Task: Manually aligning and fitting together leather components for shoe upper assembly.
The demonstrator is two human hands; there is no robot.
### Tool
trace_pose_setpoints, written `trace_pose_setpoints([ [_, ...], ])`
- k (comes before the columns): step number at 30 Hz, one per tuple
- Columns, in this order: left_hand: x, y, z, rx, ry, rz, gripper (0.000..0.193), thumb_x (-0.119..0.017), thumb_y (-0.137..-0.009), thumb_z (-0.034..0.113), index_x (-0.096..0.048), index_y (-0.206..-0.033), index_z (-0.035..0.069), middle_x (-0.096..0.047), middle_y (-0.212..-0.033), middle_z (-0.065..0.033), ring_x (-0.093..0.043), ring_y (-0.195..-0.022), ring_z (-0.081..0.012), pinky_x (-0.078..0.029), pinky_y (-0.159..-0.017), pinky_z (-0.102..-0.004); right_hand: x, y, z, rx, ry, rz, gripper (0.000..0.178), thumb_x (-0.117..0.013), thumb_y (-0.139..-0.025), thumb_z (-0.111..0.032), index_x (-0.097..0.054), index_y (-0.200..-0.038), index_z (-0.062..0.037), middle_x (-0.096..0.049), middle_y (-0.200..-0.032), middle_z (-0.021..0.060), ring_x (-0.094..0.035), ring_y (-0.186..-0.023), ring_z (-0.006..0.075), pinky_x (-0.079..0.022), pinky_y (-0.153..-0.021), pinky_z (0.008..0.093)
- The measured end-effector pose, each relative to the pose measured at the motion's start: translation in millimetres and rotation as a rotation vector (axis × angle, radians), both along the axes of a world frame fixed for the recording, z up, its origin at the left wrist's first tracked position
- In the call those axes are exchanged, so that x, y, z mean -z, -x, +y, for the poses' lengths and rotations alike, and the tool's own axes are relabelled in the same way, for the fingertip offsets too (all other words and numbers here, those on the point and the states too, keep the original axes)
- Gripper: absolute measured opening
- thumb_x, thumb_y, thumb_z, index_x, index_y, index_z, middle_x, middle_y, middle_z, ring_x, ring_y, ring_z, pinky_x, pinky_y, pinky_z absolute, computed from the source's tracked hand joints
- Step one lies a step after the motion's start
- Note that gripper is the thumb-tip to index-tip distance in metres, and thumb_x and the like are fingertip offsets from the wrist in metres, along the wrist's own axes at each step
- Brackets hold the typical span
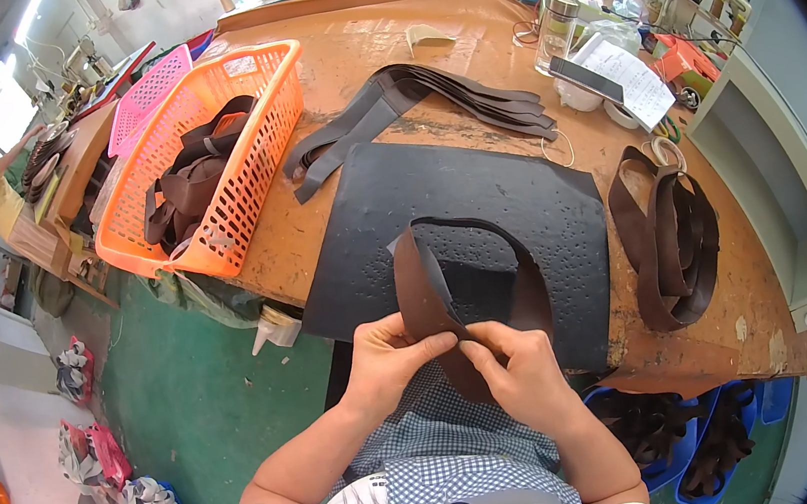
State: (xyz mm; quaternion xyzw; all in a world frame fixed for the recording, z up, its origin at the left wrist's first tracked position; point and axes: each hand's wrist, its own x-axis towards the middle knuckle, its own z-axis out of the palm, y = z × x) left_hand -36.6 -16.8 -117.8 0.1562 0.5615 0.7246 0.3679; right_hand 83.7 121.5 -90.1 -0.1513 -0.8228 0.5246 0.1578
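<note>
Both hands pinch a brown strip [422, 290], bent into a loop over the near edge of a black mat [562, 232]. My left hand [384, 363] is closed on its left side, thumb pressed on the strip. Close beside it, my right hand [516, 364] pinches the same strip, the two thumbs nearly meeting. The loop's inner face looks dark grey; its far part stands above the pitted mat. Beyond the mat lies a bundle of dark grey strips [444, 86]. To the right rests a coil of brown strips [666, 240].
An orange basket [246, 201] of brown strips stands at the left, a pink basket [148, 97] behind it. A phone [587, 76], paper [640, 87] and glass bottle [556, 32] lie far right, near a grey machine frame [763, 147]. Blue bins [697, 468] sit below the table. Another person [4, 200] works far left.
</note>
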Motion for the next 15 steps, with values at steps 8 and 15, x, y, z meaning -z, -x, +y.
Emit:
trace_pose_setpoints([
  [8, -12.1, 6.6, 0.2, 0.006, 0.025, 0.032, 0.02, -0.073, -0.088, 0.005, -0.069, -0.106, -0.003, -0.072, -0.097, -0.0078, -0.067, -0.088, -0.0113, -0.055, -0.081, -0.0251, -7.0, -2.4, 3.8, -0.061, 0.167, -0.098, 0.023, -0.065, -0.091, -0.002, -0.066, -0.111, 0.01, -0.074, -0.086, 0.0146, -0.069, -0.078, 0.0118, -0.055, -0.068, 0.0244],
  [15, -10.1, 20.5, -3.6, 0.006, 0.007, -0.027, 0.02, -0.073, -0.089, 0.006, -0.068, -0.107, -0.002, -0.072, -0.096, -0.0087, -0.069, -0.087, -0.0147, -0.058, -0.079, -0.0302, -8.5, -1.0, -4.1, -0.064, 0.15, -0.08, 0.024, -0.065, -0.091, -0.001, -0.066, -0.112, 0.0097, -0.075, -0.089, 0.0159, -0.07, -0.078, 0.0128, -0.055, -0.068, 0.0251],
])
